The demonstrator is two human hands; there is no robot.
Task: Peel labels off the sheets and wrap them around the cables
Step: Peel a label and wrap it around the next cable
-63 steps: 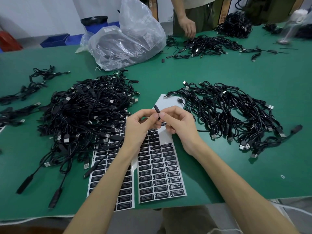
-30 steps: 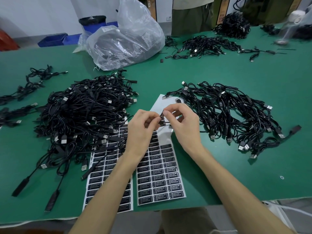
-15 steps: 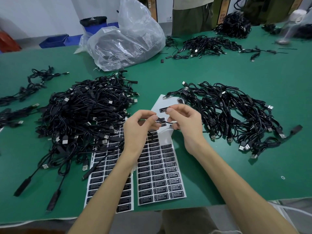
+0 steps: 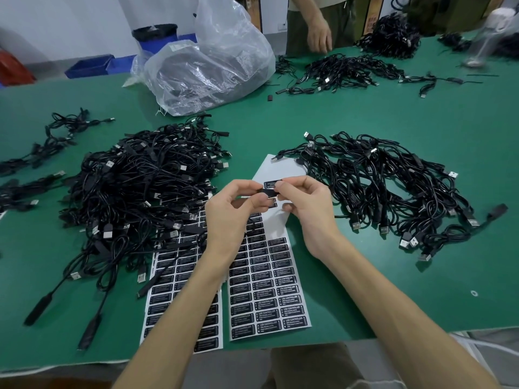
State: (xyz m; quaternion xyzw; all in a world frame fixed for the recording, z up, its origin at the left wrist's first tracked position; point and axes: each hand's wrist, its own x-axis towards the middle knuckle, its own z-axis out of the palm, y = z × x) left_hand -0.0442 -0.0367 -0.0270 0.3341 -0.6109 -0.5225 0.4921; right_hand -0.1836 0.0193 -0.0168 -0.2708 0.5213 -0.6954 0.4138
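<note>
Green bench mat (image 4: 365,113), mid-table. Label (image 4: 271,184) is up off the sheets (image 4: 266,293), over their far end, pinched at its right end by the right hand (image 4: 307,204). Left hand (image 4: 231,213) pinches a cable's black stub (image 4: 266,191) just under the label; whether they touch, cannot tell. Risk, my judgement: the adhesive grabs a fingertip or lands skewed, and the wrap creases or folds onto itself. Left cable pile (image 4: 146,186) and right cable pile (image 4: 387,186) flank the hands.

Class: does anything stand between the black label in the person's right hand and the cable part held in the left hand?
Nothing visible does. The black rectangular sticker label, pinched by the right hand, sits close against the black plastic cable part that the left hand holds.
</note>
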